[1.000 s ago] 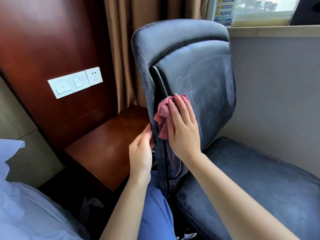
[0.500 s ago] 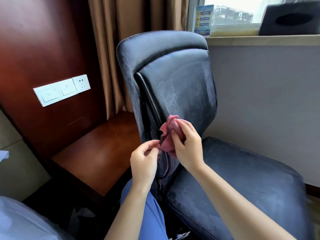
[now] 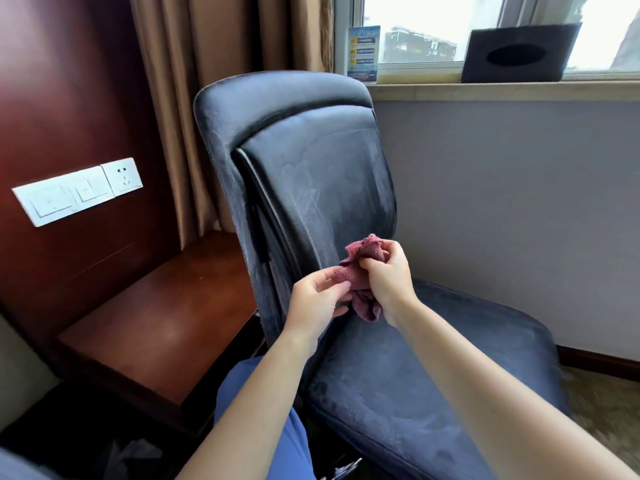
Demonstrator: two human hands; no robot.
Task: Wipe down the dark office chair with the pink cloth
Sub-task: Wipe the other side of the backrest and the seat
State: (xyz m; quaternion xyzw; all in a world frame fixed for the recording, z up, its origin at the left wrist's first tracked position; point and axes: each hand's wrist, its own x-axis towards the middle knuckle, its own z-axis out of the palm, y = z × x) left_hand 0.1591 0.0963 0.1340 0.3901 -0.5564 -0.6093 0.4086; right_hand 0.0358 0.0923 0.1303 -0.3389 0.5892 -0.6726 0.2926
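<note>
Single head view, looking forward and down, close over chair (image 3: 322, 188); window sill (image 3: 502, 90) at top.

- The carpeted floor (image 3: 602, 400) carries the dark office chair (image 3: 398, 375), set close to the grey wall.
- A reddish wooden surface (image 3: 162, 323) stands beside the chair.
- The window sill (image 3: 502, 90) holds a dark tissue box (image 3: 519, 51) and a blue card (image 3: 363, 53) — well apart.

Hidden from me: chair (image 3: 311, 174) base, cut by bottom edge; cloth (image 3: 363, 271) middle, behind right hand (image 3: 388, 282); leaflet (image 3: 363, 51) print, unreadable.
</note>
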